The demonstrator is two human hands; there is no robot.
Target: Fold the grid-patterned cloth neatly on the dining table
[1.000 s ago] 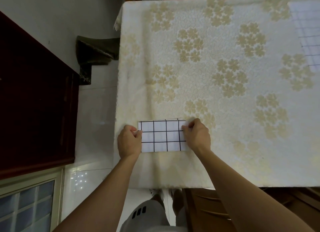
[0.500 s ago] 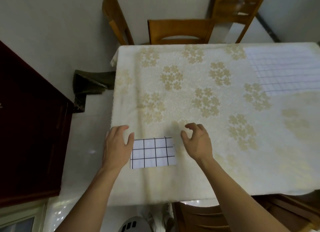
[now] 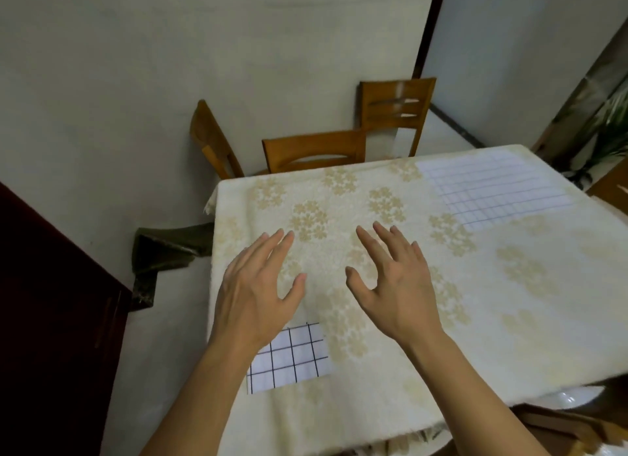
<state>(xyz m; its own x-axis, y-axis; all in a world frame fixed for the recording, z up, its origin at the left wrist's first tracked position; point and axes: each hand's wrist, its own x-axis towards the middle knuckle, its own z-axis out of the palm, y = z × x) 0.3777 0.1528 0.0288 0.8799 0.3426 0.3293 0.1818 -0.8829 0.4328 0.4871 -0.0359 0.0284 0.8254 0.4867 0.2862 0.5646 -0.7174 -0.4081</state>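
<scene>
A small folded white cloth with a black grid (image 3: 295,357) lies flat near the front left edge of the dining table (image 3: 475,302), which wears a cream floral tablecloth. My left hand (image 3: 260,287) hovers over the table beyond the cloth, fingers spread, holding nothing; its wrist hides the cloth's far left corner. My right hand (image 3: 394,282) is raised to the right of it, also spread and empty. A second, larger grid-patterned cloth (image 3: 492,188) lies spread out at the table's far right corner.
Three wooden chairs (image 3: 314,151) stand behind the table's far edge by the wall. A dark wooden cabinet (image 3: 57,319) fills the left side. A dark stone ledge (image 3: 163,248) sits on the floor left of the table. A plant (image 3: 611,129) shows at far right.
Both hands let go of the folded cloth and lifted forward over the table with fingers spread. The view tilted up, bringing the chairs and the larger grid cloth into sight.
</scene>
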